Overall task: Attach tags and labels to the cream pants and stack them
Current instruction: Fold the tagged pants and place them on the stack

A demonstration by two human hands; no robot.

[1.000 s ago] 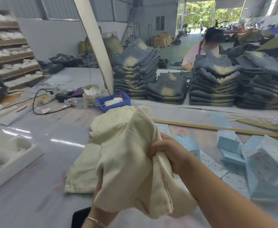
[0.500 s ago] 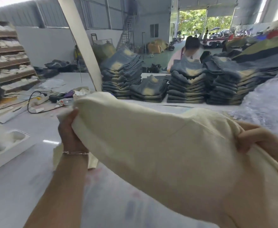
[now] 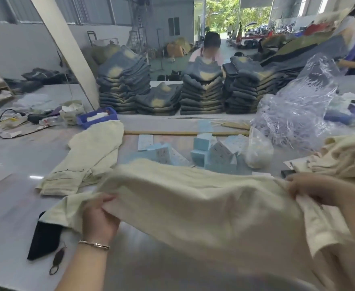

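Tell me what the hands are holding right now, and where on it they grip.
Both hands hold one pair of cream pants, spread between them. The left hand grips its left edge, the right hand its right edge.

Cream pants [image 3: 193,206] stretched wide above table, blurred; second folded pair [image 3: 88,160] flat behind; blue tags [image 3: 201,141] beyond.
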